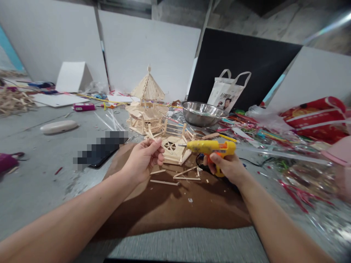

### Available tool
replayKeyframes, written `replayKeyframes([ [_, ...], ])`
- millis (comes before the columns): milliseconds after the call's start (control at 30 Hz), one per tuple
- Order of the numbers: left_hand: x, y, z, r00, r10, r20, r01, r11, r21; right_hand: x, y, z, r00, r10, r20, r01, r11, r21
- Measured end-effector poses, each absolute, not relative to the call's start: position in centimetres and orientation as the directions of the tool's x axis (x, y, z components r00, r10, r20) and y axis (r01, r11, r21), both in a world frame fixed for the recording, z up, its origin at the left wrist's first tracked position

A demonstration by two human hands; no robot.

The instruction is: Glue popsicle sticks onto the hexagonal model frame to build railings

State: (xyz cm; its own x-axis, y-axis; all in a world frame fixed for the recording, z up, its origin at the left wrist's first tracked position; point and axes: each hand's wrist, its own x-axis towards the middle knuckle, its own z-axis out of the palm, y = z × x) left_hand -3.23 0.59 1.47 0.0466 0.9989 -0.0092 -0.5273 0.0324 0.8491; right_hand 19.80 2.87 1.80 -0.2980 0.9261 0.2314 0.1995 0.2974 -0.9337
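My left hand [146,157] pinches a thin wooden stick [150,136] between thumb and fingers, just left of a low wooden model base [175,148] with a round spoked pattern in its floor. A yellow hot glue gun [211,147] is gripped in my right hand [226,166], its nozzle pointing left towards the base and my left hand. A clear glue stick [279,153] trails from the back of the gun. Several loose wooden sticks [164,182] lie below the base on a brown sheet [181,212]. Behind stands a wooden pavilion model [148,106] with a pointed roof.
A steel bowl [203,115] and a white tote bag [227,89] stand at the back. To the left lie a dark phone [102,151], a white oval case [59,126] and clear glue sticks [111,122]. Coloured strips and a red bag [315,118] clutter the right.
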Motion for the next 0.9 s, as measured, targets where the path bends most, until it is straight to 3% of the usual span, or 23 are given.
replayKeyframes([
  [133, -2.9, 0.5, 1.0, 0.065, 0.997, -0.037, -0.514, 0.066, 0.855, 21.1, 4.0, 2.1, -0.031, 0.959, 0.282, 0.161, 0.283, -0.945],
  [233, -2.6, 0.6, 0.6, 0.085, 0.993, -0.080, -0.489, 0.111, 0.865, 22.1, 5.6, 1.8, 0.252, 0.947, 0.200, 0.120, 0.174, -0.977],
  [300, -2.3, 0.7, 0.4, 0.082, 0.991, -0.110, -0.472, 0.136, 0.871, 22.8, 6.9, 1.5, 0.333, 0.936, 0.109, 0.118, 0.073, -0.990],
  [433, -1.7, 0.9, 0.2, 0.074, 0.984, -0.163, -0.440, 0.179, 0.880, 23.7, 9.8, 1.0, 0.338, 0.940, -0.054, 0.157, -0.112, -0.981],
  [600, -1.1, 0.9, -0.1, 0.068, 0.975, -0.210, -0.430, 0.218, 0.876, 23.4, 12.9, 0.8, 0.204, 0.973, -0.110, 0.300, -0.169, -0.939],
  [733, -0.7, 0.9, -0.6, 0.086, 0.965, -0.248, -0.422, 0.261, 0.868, 22.7, 14.5, 0.1, 0.180, 0.976, -0.120, 0.408, -0.185, -0.894],
  [900, -0.5, 0.8, -0.8, 0.082, 0.955, -0.284, -0.438, 0.291, 0.850, 23.2, 15.7, -0.3, 0.257, 0.966, -0.033, 0.591, -0.184, -0.786],
])
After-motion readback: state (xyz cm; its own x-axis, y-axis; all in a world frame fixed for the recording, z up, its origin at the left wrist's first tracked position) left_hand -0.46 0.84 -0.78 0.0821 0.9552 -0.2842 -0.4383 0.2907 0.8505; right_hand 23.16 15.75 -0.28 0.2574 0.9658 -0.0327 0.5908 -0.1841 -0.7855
